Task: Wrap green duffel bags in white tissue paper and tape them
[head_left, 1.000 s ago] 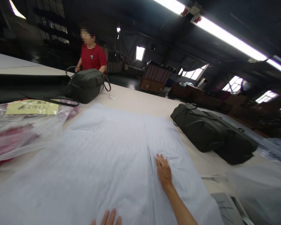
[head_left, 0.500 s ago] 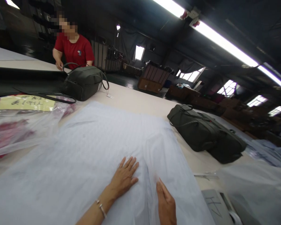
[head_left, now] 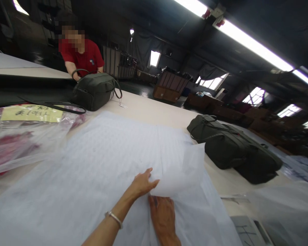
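Note:
A stack of thin white sheets lies across the table in front of me. One top sheet is lifted and folded over, its corner standing up toward the right. My left hand, with a silver bracelet at the wrist, is at the fold, thumb and fingers apart and touching the sheet. Just below it, my right hand has its fingers curled at the edge of the lifted sheet; the fingertips are partly hidden.
Dark green bags lie at the right, another dark bag at the back left. A person in a red shirt stands behind that one. Plastic-wrapped goods with a yellow label are at left. A grey box sits at lower right.
My right hand has moved left and closed at the sheet's edge, and the sheet has come up and folded over. My left hand has risen from lying flat.

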